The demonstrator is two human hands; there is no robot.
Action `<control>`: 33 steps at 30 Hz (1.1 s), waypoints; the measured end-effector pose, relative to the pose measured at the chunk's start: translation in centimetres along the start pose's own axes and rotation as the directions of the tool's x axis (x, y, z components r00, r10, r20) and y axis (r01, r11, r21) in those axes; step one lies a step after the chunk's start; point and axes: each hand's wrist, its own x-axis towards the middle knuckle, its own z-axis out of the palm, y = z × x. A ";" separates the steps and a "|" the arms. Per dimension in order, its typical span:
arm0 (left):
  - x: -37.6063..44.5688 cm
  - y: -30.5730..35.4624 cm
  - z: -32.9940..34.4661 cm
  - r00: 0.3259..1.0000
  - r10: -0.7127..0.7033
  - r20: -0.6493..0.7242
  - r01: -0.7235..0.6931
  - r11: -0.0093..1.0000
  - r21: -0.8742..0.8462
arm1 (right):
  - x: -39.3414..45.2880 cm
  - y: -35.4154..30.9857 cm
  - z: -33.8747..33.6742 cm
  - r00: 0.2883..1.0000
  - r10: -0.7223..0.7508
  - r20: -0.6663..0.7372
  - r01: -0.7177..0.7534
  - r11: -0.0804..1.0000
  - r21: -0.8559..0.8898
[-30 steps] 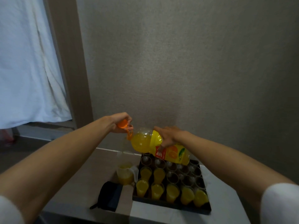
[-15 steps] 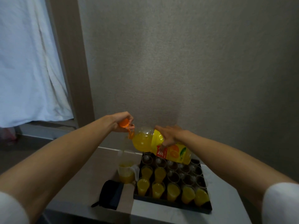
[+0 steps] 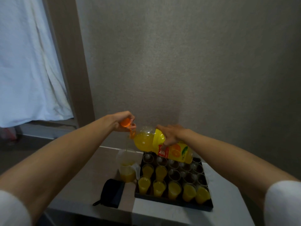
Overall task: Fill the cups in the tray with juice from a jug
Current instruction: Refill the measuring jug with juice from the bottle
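At frame centre the right hand [image 3: 172, 135] grips one tipped juice bottle [image 3: 160, 145], pouring a thin stream into one jug [image 3: 127, 167] below; the left hand [image 3: 124, 121] pinches its orange cap [image 3: 125, 123]. The tray [image 3: 171, 202], lower centre-right, shows seven filled cups [image 3: 158, 187].

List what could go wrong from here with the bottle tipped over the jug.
1. The juice bottle is held high above the jug, so the thin stream could splash or miss the rim.
2. The bottle's base hangs over the empty cups at the back of the tray; lowering it might knock them.
3. The left hand holds the cap beside the spout and could catch the stream.
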 end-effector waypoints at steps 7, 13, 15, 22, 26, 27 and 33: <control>0.7 0.0 -0.1 0.998 -0.005 -0.060 0.004 1.000 -0.007 | 0.0 0.1 0.0 1.000 0.009 0.002 -0.009 1.000 -0.007; 0.0 0.1 0.4 1.000 -0.006 -0.029 0.006 1.000 -0.008 | 0.2 0.3 0.1 1.000 0.009 -0.005 -0.009 1.000 -0.021; -0.1 0.0 0.5 1.000 -0.005 -0.017 0.005 1.000 -0.009 | 0.3 0.4 0.2 1.000 0.006 0.000 -0.006 1.000 -0.018; 0.5 -0.1 0.4 0.999 -0.013 -0.029 0.013 1.000 0.000 | 0.1 0.5 0.3 1.000 0.001 0.002 0.000 1.000 -0.017; 1.3 -0.3 0.3 0.997 -0.016 -0.069 0.017 1.000 0.012 | 0.2 0.6 0.3 1.000 0.000 0.010 0.000 1.000 -0.002; 1.5 -0.3 0.3 0.997 -0.016 -0.076 0.017 1.000 0.013 | 0.1 0.7 0.3 1.000 -0.001 0.012 0.001 1.000 0.000; 1.5 -0.3 0.4 0.997 -0.026 -0.070 0.027 0.999 0.019 | 0.2 0.8 0.3 1.000 0.004 0.002 -0.004 1.000 -0.018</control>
